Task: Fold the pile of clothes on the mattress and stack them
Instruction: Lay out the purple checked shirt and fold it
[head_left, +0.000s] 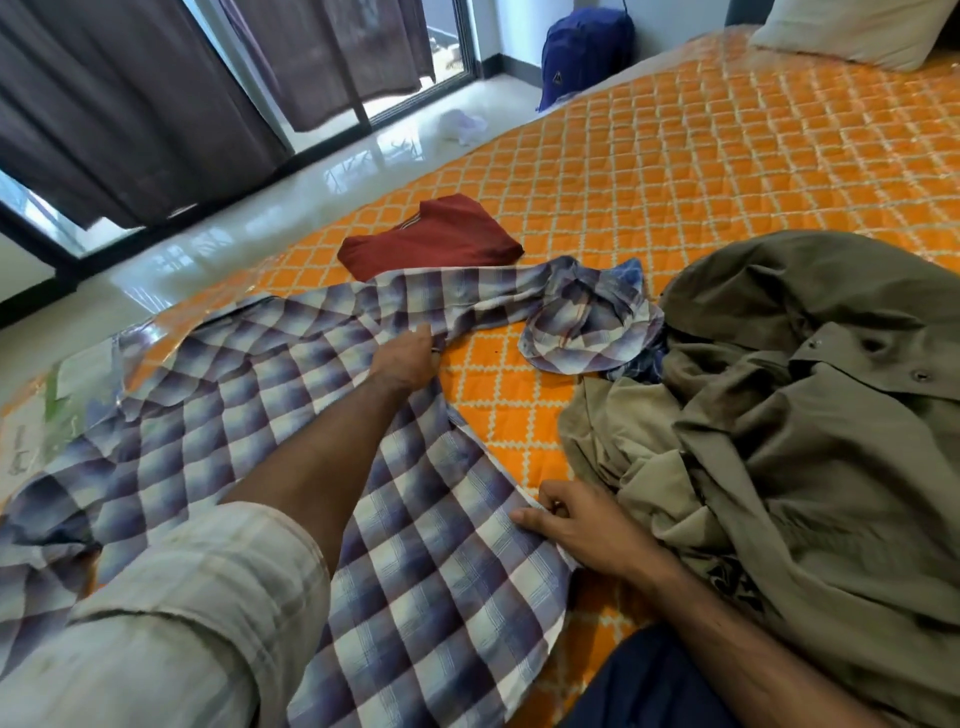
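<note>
A blue-and-white plaid shirt lies spread over the orange quilted mattress, its sleeve and collar trailing to the right. My left hand grips the shirt's right edge near the armpit. My right hand pinches the same edge lower down, near the hem. A folded dark red shirt lies beyond the plaid one. An unfolded heap of olive-green clothes fills the right side of the mattress.
A white pillow sits at the mattress's far right corner. A blue backpack stands on the glossy floor by the wall, with a white crumpled thing nearby. Dark curtains hang over the glass doors at left.
</note>
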